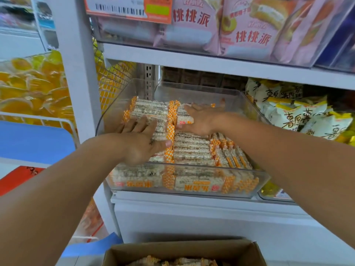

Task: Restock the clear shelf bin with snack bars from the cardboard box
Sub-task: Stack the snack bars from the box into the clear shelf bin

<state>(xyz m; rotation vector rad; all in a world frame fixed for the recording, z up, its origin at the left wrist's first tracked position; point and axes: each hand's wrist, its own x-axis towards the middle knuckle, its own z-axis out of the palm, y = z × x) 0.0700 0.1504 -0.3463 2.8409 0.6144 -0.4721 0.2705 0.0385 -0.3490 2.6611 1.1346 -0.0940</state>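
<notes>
Both your hands are inside the clear shelf bin, which sits on the white shelf in front of you. Your left hand lies flat, palm down, on the left stack of snack bars; its fingers are straight and spread, pointing toward the back of the bin, and the thumb reaches right to touch the orange-checkered wrapper ends where the two stacks meet. It presses on the bars and grips none of them.

Your right hand is farther back and to the right, also palm down on the bars, fingers stretched leftward over the rear row. The fingers look straight, resting on top rather than curled round any bar, though the far fingertips are partly blurred behind the bin wall.

The snack bars fill the bin in rows lying lengthwise left to right, with a few near the right wall turned at an angle. More bars show through the bin's front wall, below your hands.

The cardboard box stands open at the bottom of the view, below the shelf and well apart from both hands, with more bars visible inside.

Pink pastry bags sit on the shelf above, and yellow-and-white snack bags fill the bin to the right.
</notes>
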